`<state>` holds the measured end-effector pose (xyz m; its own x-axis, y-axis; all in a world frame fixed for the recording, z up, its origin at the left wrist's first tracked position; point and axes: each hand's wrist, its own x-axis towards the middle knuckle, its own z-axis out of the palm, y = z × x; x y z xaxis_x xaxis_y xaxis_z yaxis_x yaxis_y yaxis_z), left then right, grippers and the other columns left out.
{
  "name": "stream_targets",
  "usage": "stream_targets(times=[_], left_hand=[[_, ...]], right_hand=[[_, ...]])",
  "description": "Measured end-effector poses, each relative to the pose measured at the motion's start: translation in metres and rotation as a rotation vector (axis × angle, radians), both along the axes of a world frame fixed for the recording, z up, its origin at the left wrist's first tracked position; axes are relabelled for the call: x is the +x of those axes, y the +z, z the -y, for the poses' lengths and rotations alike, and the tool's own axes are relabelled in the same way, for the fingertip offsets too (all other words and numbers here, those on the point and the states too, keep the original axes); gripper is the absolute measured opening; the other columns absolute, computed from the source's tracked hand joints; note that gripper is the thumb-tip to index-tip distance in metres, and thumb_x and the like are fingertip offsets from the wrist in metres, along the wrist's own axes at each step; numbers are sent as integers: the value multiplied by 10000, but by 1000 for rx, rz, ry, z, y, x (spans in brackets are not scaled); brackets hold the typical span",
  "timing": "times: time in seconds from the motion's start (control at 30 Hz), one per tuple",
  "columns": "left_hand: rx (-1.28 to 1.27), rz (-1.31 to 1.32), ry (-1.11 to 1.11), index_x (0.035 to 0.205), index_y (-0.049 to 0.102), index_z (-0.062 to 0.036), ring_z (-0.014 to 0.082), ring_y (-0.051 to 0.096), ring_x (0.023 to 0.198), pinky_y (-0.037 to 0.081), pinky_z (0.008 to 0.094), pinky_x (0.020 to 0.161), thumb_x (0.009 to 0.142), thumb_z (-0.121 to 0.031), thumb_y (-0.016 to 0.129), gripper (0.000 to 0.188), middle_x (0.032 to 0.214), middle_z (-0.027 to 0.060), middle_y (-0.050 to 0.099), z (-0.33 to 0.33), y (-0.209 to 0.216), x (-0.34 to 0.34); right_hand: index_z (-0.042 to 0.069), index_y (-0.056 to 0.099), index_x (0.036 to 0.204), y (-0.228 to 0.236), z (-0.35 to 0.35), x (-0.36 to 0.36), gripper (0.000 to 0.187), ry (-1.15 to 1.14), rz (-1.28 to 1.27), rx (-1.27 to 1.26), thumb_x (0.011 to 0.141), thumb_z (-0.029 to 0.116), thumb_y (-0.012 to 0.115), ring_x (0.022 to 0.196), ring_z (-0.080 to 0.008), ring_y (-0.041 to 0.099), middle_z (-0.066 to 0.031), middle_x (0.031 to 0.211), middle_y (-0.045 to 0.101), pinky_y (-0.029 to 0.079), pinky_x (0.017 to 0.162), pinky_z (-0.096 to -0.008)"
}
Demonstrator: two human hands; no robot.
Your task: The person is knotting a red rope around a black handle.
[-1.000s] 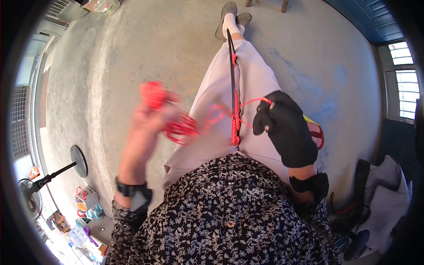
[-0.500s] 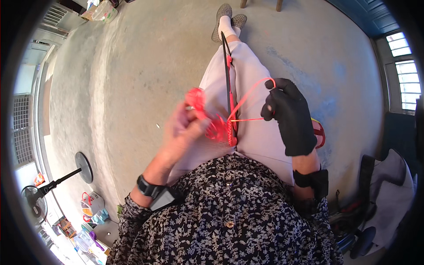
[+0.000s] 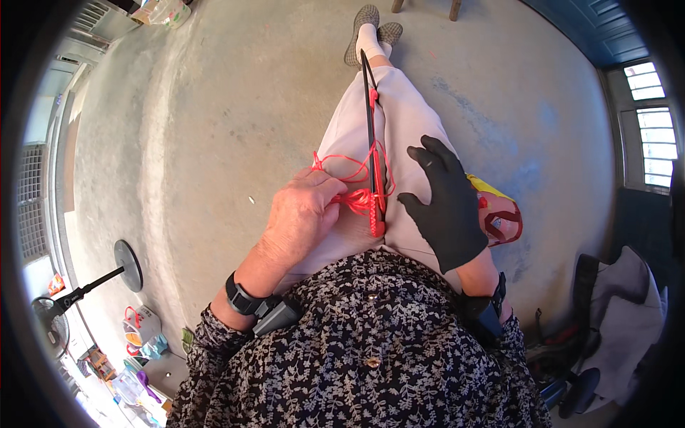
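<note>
A long, narrow black strip [image 3: 369, 114] runs from my ankles up between my legs. Red cord is braided around its near end, and the red braid [image 3: 373, 214] rests on my lap. My bare left hand [image 3: 303, 207] is closed on a bunch of red cord [image 3: 357, 202] just left of the braid. Loose loops of that cord arch across the strip. On the other side, my right hand [image 3: 446, 207], in a black glove, hovers over my thigh with its fingers apart and nothing in them.
By my right thigh sits a yellow, red and clear bag [image 3: 497, 214]. A round-based stand [image 3: 128, 266] is on the floor at left, near a white bag [image 3: 144, 327]. Grey cloth [image 3: 624, 321] lies at lower right, and wooden legs [image 3: 454, 8] show at the far edge.
The cord loop has left my right hand, whose fingers have opened. My left hand, blurred before, is now still, nearer the braid with the cord bunch, and loops lie across the strip.
</note>
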<state>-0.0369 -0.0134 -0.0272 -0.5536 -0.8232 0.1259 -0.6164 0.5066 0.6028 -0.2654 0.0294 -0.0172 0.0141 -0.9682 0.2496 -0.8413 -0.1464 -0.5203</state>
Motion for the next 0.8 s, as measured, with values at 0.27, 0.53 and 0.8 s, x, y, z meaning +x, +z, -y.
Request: stream_targets(times=[0.27, 0.53, 0.8], left_hand=[[-86, -1, -16, 880, 657, -59, 300, 618, 851, 523, 387, 719, 655, -8, 651, 230, 839, 105, 644, 2, 3, -17], [391, -157, 2, 990, 653, -55, 154, 618, 801, 510, 287, 682, 746, -2, 662, 250, 860, 63, 644, 3, -5, -20], [1057, -858, -1, 1315, 470, -36, 190, 655, 893, 529, 283, 767, 913, -198, 613, 457, 1096, 134, 644, 8, 25, 3]], right_hand=[[157, 600, 1131, -27, 2, 13, 258, 83, 337, 398, 878, 199, 582, 696, -366, 642, -165, 747, 659, 503, 634, -454], [150, 639, 1084, -11, 1, 11, 240, 243, 22, 494, 847, 182, 614, 771, -334, 649, -140, 872, 669, 507, 687, -422], [-9, 626, 1133, 44, -7, -34, 383, -66, 948, 251, 877, 275, 624, 845, -139, 608, -60, 1002, 658, 488, 725, -285]])
